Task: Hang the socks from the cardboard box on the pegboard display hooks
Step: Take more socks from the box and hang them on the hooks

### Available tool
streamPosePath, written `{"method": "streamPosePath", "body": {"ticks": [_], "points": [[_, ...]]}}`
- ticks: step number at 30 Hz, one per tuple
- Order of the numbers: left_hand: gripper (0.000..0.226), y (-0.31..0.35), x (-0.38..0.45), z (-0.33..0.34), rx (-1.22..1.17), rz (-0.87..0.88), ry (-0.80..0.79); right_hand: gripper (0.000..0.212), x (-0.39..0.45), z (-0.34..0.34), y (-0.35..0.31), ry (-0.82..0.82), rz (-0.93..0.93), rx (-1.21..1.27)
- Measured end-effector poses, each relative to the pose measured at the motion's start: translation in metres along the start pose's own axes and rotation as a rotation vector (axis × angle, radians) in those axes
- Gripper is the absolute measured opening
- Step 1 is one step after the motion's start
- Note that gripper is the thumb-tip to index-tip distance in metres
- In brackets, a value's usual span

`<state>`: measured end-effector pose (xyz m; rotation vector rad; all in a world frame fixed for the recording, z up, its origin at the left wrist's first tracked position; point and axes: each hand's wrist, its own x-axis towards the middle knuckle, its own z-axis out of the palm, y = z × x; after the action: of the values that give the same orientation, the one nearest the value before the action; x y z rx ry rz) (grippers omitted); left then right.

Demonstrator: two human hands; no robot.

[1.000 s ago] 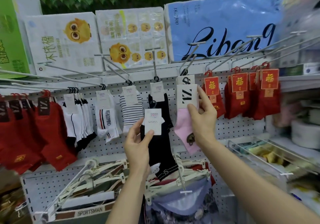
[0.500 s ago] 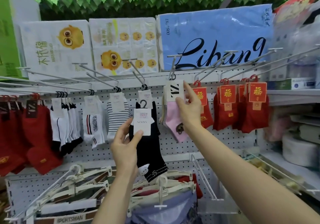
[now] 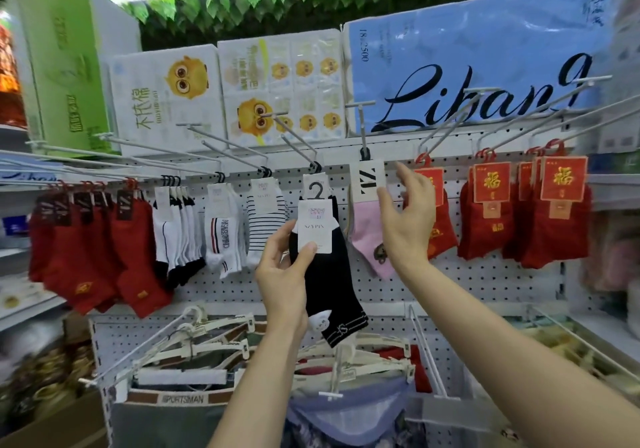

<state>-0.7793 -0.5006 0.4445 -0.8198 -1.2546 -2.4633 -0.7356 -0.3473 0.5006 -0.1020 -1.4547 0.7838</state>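
Right hand (image 3: 408, 219) released pink sock (image 3: 369, 236); left hand (image 3: 282, 274) pinches black sock (image 3: 329, 274)

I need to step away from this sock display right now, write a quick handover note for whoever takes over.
Left hand: pinches the card of the black socks, held in front of the pegboard, not yet on a hook.
Right hand: open, fingers spread just right of the pink socks, holding nothing.
Done: pink socks hang from their hook.
Left: hang the black socks, probably on the hook that already carries a black pair behind them. The cardboard box is not clearly in view, so the remaining stock is unknown.
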Motion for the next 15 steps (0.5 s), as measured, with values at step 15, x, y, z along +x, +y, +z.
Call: {"method": "streamPosePath", "body": {"ticks": [15], "points": [[0.034,0.02,0.056,-0.001,0.335,0.169,-0.055,0.047,-0.04,0.061,-0.028,-0.179,0.285,0.301]]}}
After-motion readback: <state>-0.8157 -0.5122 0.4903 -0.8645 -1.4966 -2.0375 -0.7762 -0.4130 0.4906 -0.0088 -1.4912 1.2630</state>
